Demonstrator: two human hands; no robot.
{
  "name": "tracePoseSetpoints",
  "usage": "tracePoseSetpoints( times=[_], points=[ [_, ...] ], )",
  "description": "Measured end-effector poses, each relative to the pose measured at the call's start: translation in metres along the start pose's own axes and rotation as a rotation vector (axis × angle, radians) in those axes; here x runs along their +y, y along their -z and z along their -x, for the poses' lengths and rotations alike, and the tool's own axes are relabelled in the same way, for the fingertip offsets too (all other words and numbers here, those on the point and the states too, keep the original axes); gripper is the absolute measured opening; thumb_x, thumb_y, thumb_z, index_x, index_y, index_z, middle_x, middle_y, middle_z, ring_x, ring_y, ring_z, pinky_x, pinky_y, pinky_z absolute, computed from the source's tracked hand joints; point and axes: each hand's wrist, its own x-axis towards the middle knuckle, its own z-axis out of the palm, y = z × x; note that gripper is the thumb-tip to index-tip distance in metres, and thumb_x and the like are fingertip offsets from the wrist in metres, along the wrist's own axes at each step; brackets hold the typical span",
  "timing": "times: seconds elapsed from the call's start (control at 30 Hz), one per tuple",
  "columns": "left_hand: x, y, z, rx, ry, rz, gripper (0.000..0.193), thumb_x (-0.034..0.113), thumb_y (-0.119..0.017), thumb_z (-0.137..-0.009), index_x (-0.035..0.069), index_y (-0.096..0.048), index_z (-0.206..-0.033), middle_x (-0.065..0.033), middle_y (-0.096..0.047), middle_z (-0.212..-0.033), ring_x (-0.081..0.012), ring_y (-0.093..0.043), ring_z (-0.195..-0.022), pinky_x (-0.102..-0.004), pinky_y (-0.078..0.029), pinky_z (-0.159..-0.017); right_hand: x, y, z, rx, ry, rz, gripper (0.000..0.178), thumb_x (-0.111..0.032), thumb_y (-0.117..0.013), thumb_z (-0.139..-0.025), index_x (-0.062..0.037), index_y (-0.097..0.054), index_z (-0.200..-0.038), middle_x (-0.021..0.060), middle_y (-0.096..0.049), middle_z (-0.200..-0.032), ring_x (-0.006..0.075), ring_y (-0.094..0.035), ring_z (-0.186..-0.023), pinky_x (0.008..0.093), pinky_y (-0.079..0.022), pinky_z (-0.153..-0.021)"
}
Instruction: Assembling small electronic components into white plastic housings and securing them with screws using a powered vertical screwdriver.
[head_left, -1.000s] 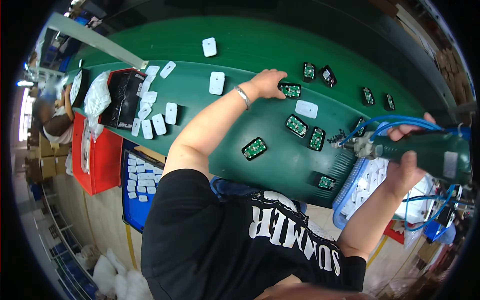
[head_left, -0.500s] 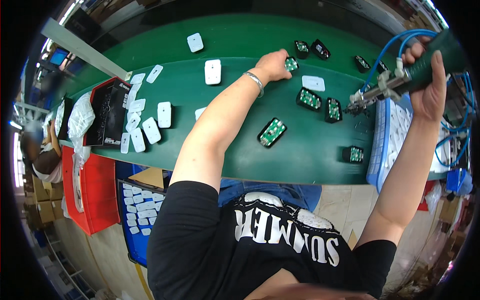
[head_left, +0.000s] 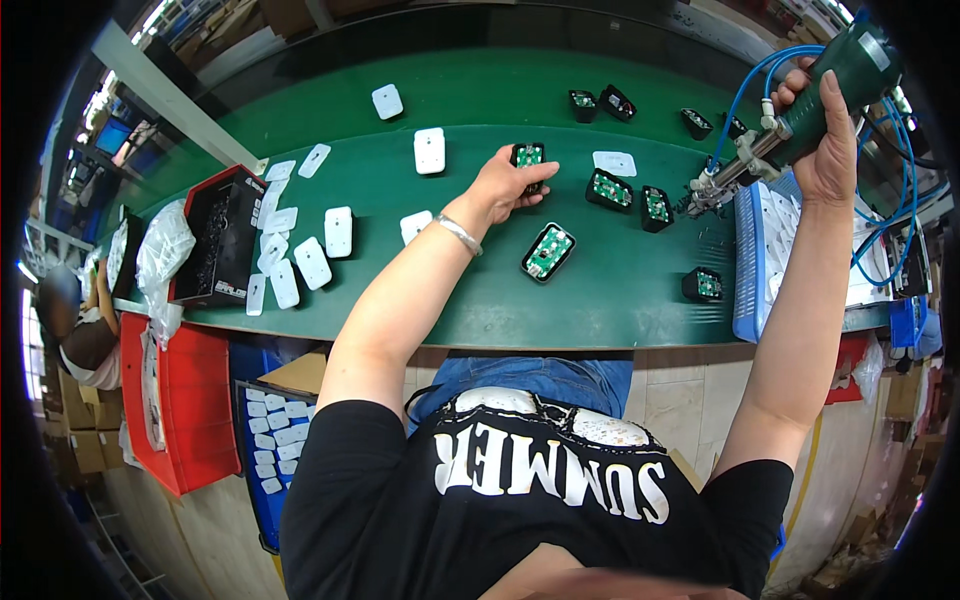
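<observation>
My left hand (head_left: 500, 187) is closed around a black housing (head_left: 529, 155) with a green circuit board in it, over the middle of the green table. High on the right, my right hand (head_left: 832, 160) grips a dark green power screwdriver (head_left: 862, 65) with a metal nose and blue air hoses. Its tip points down-left, near a scatter of small dark screws (head_left: 685, 207). Between the hands stand two more black housings with boards, one housing (head_left: 609, 189) beside another (head_left: 656, 208). Nearer me lies a tilted housing (head_left: 548, 252); another housing (head_left: 703, 285) sits to its right.
Several white covers (head_left: 312, 263) lie at left beside a black box of screws (head_left: 222, 230). More housings (head_left: 617, 102) stand at the far side. A blue basket (head_left: 745, 270) of white parts is at right. Below left are a red bin (head_left: 190, 430) and a blue tray (head_left: 258, 510).
My left hand has brought the housing left and nearer me, away from the far row. My right hand still holds the screwdriver, slightly further left. The whole view has shifted a little.
</observation>
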Motion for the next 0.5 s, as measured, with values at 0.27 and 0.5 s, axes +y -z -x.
tracePoseSetpoints(
  times=[0.27,0.5],
  points=[
    [-0.006,-0.009,0.019,-0.245,0.017,0.482,0.034,0.005,-0.04,-0.09,0.004,-0.035,-0.124,-0.0134,-0.05,-0.108,-0.0263,-0.056,-0.096,-0.0403,-0.048,-0.087,-0.004,0.004,0.012,-0.044,-0.036,-0.049,0.044,-0.03,-0.059,-0.084,0.0015,-0.045,-0.111,0.0071,-0.053,-0.084,0.0164,-0.051,-0.078,0.0267,-0.044,-0.078],
    [-0.017,-0.004,0.047,-0.151,-0.009,0.279,0.042,0.008,-0.05,-0.087,0.006,-0.035,-0.127,-0.0075,-0.052,-0.106,-0.017,-0.057,-0.092,-0.0374,-0.051,-0.082,0.003,-0.009,0.011,-0.219,0.03,-0.051,0.048,-0.036,-0.055,-0.085,-0.0004,-0.042,-0.115,0.0077,-0.051,-0.088,0.0168,-0.049,-0.079,0.0268,-0.044,-0.073]
  ],
)
